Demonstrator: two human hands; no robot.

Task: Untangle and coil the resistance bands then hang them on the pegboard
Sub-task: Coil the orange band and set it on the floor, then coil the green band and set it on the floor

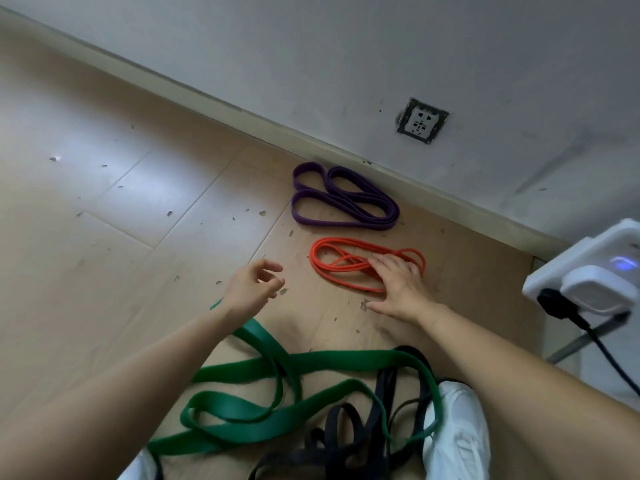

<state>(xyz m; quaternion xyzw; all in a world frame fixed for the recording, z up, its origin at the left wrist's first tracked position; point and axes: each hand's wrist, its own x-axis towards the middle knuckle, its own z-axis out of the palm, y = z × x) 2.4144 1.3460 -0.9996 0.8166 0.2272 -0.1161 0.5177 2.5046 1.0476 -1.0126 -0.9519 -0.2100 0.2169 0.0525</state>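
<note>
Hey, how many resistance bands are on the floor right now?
4: purple band coiled by the wall; orange band coiled nearer, under the right hand; green band and black band tangled in the foreground. The black tangle may hide another.

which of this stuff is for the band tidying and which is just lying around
For the job:
purple band, coiled
orange band, coiled, under the right hand
green band and black band, tangled
left hand, empty

Just lying about:
wall socket
white plug-in device with black cable
</note>
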